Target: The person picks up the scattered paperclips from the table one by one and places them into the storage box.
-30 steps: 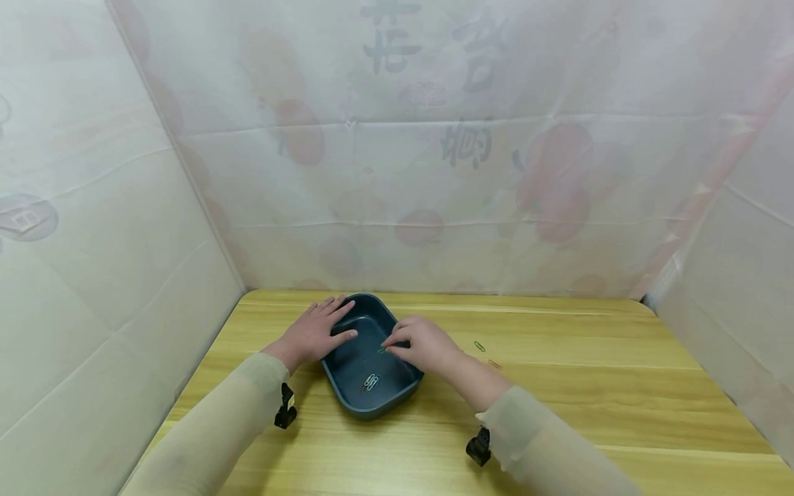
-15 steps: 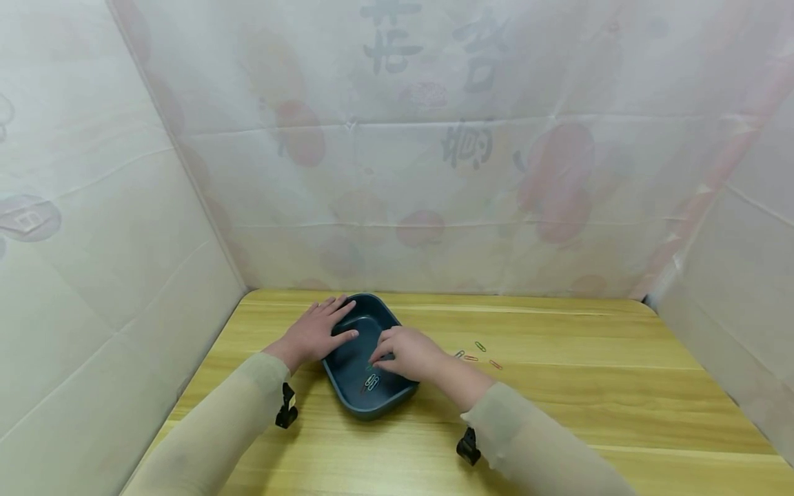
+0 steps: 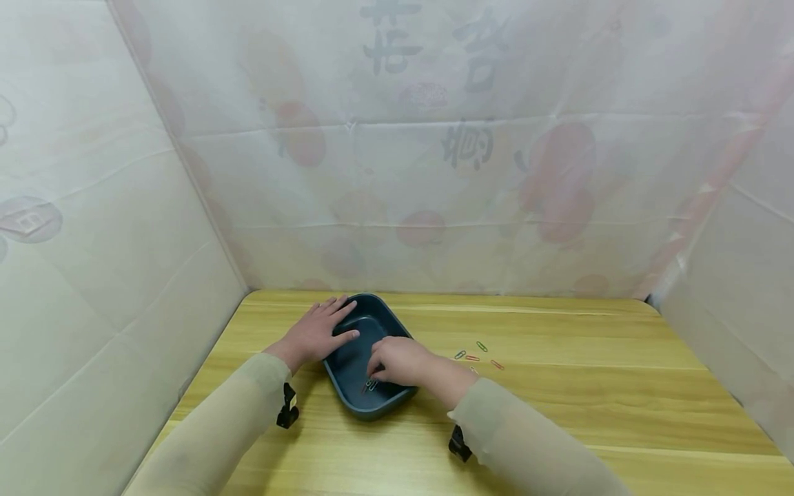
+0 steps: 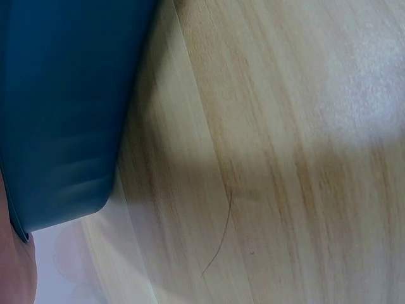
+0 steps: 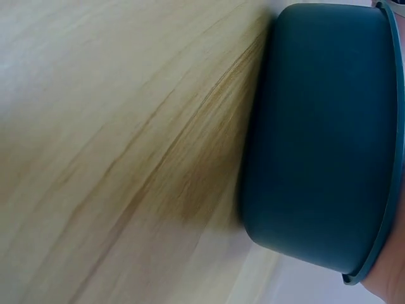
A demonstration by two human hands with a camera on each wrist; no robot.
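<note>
A dark blue oval tray (image 3: 374,412) stands on the wooden table (image 3: 558,413) left of centre. My left hand (image 3: 318,333) rests on its left rim with straight fingers, thumb over the edge. My right hand (image 3: 389,363) reaches into the tray, fingers curled down, tips at a few paper clips (image 3: 371,385) on the tray floor. Whether a clip sits between those fingertips is hidden. The left wrist view shows the tray's outer wall (image 4: 63,95), and the right wrist view shows that wall (image 5: 323,126) too.
Several coloured paper clips (image 3: 476,357) lie loose on the table just right of the tray. Pale printed sheets wall in the left, back and right sides. A black wrist camera (image 3: 287,406) hangs under each sleeve.
My right hand, which pinched a green clip above the tray, has moved left and down to the tray floor. That uncovered more loose clips on the table. The left hand has stayed put.
</note>
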